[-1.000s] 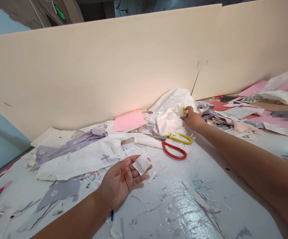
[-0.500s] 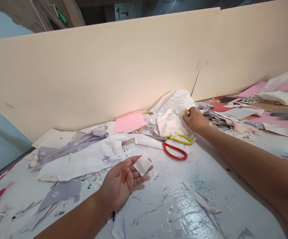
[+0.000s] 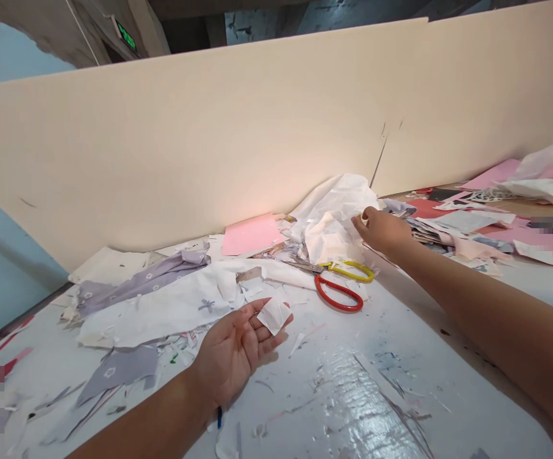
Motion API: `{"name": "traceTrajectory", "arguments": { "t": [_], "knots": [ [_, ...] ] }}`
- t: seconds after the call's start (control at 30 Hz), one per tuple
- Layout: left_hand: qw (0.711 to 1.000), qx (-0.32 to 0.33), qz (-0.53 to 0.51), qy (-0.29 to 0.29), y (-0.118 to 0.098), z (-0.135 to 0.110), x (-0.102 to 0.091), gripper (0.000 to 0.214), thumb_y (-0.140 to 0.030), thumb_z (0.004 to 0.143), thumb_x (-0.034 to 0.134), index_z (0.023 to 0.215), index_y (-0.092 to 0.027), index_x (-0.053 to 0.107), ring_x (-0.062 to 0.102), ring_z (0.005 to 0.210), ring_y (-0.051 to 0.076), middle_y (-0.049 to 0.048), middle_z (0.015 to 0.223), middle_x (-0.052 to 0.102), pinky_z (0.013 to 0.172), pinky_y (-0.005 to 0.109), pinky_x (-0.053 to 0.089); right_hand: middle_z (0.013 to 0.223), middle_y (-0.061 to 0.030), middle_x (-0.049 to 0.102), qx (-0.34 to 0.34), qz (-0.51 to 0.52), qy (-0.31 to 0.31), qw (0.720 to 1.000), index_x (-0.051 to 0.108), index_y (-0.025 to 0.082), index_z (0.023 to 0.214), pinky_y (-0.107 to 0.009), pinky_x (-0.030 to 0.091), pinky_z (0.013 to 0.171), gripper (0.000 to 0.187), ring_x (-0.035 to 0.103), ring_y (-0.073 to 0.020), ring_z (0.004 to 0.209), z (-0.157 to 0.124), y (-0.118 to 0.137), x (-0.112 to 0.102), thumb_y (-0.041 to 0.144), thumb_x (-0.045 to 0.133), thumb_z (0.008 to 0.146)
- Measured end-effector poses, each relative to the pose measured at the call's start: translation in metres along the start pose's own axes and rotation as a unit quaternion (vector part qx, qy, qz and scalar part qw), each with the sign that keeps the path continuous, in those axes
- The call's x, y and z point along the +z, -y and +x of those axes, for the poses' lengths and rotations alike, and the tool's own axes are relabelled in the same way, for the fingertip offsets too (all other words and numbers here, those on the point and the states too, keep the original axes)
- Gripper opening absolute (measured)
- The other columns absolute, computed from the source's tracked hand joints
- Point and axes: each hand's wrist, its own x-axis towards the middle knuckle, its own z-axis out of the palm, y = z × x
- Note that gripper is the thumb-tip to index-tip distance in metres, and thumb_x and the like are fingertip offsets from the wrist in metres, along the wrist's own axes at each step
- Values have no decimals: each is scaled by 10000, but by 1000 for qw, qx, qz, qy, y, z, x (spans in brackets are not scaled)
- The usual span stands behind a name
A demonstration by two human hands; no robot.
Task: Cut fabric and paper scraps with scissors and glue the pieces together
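Observation:
My left hand point(image 3: 235, 350) lies palm up on the white table point(image 3: 353, 395), with a small white scrap point(image 3: 273, 315) held on its fingertips under the thumb. My right hand point(image 3: 382, 229) reaches far forward, fingers curled, touching a crumpled white sheet point(image 3: 331, 220) by the board. What its fingers enclose is hidden. Scissors point(image 3: 340, 284) with one red and one yellow handle lie between the two hands, just in front of the crumpled sheet.
A tall beige board point(image 3: 209, 140) walls off the back of the table. White cloth point(image 3: 171, 306) and lilac flowered cloth point(image 3: 147, 277) lie at the left, a pink sheet point(image 3: 252, 234) by the board, a heap of paper and fabric pieces point(image 3: 467, 229) at the right. Snippets litter the tabletop.
A small yellow thing seen at my right fingertips earlier no longer shows; that hand has drawn slightly back from the crumpled sheet. My left hand and its scrap have stayed put.

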Motion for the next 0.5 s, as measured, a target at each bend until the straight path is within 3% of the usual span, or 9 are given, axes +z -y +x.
{"name": "traceTrajectory", "arguments": {
  "t": [0.23, 0.37, 0.5],
  "knots": [
    [999, -3, -10, 52, 1, 2, -6, 450, -255, 754, 460, 1169, -79, 458, 428, 1195, 282, 184, 1167, 566, 1052, 443, 208, 912, -181, 595, -7, -14, -31, 999, 483, 170, 1103, -405, 397, 597, 578, 564, -339, 796, -3, 12, -18, 618, 334, 769],
    [999, -8, -20, 46, 1, 2, -5, 520, -257, 753, 465, 1232, -74, 376, 420, 1201, 288, 197, 1187, 548, 1048, 445, 212, 995, -175, 554, -31, -2, -80, 996, 451, 189, 1132, -417, 394, 623, 574, 551, -342, 826, -7, 23, -29, 616, 345, 764],
    [999, -12, -23, 36, 0, 0, -2, 564, -252, 752, 466, 1265, -67, 321, 432, 1189, 296, 207, 1195, 539, 1042, 445, 221, 1000, -152, 557, -41, 16, -72, 996, 446, 198, 1129, -405, 398, 613, 512, 551, -316, 801, -8, 23, -27, 563, 358, 781]
  ]
}}
